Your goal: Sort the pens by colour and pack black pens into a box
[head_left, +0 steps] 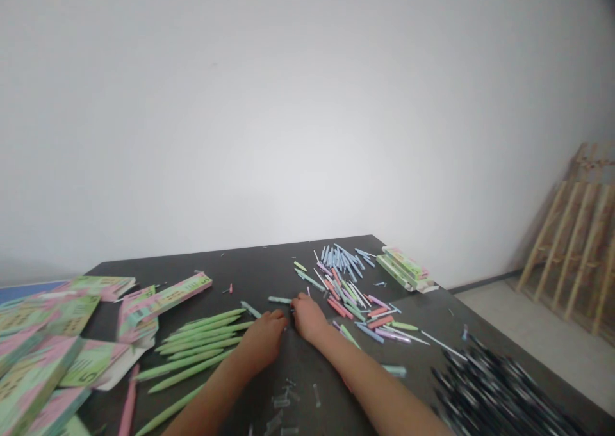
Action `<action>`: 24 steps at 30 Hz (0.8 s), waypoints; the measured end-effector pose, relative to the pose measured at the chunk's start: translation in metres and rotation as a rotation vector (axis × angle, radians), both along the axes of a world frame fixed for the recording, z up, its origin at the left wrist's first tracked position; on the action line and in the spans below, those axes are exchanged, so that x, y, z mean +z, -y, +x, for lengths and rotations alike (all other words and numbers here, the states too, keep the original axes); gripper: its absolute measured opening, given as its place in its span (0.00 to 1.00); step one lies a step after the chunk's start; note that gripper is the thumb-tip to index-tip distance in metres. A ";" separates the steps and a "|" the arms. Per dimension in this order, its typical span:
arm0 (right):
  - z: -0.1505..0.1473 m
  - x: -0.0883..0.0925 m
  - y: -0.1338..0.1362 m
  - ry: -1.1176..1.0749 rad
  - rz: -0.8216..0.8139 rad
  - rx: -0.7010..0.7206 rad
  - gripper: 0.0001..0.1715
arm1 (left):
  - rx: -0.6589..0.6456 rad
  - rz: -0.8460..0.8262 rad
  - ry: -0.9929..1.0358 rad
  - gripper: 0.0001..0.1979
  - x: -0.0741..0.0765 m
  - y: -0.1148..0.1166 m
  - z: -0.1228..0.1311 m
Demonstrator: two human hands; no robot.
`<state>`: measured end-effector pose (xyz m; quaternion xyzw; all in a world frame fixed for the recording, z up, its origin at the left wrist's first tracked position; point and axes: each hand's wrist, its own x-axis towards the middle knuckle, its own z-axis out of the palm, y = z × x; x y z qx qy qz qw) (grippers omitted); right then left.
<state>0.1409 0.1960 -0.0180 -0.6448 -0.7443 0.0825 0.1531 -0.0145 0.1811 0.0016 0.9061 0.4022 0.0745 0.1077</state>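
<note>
Both my hands are close together over the middle of the black table [250, 266]. My left hand [266, 335] has its fingers curled inward, and whatever they hold is hidden. Just beside it, my right hand [307, 317] is also closed, its fingertips by the end of a teal pen barrel [279, 300]. Another teal barrel [250, 309] lies behind my left hand. Left of that hand, several green pens [202, 341] lie side by side. Right of my right hand spreads a loose mix of coloured pen parts and white refills [353, 295].
Pink-and-green cartons [43, 346] pile up on the left; more cartons [403, 268] lie at the right edge. Blue pen parts [339, 260] are heaped at the back. Black pens [494, 385] fill the front right. Small clear pieces [283, 397] lie in front. Wooden easels [571, 237] lean beyond.
</note>
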 end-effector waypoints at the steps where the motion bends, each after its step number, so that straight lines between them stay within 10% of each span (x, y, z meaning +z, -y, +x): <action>1: -0.003 -0.002 0.000 0.011 0.001 0.000 0.17 | -0.015 0.024 -0.023 0.20 -0.001 -0.002 0.005; 8: 0.000 -0.002 -0.010 0.032 0.003 0.014 0.13 | -0.098 0.097 -0.138 0.20 0.000 -0.007 0.021; 17: 0.083 0.024 -0.072 -0.025 -0.028 -0.217 0.14 | -0.132 0.058 -0.149 0.18 -0.002 -0.022 0.017; 24: 0.052 0.009 -0.108 -0.032 -0.040 -0.164 0.12 | -0.106 0.033 -0.098 0.16 -0.005 -0.030 0.019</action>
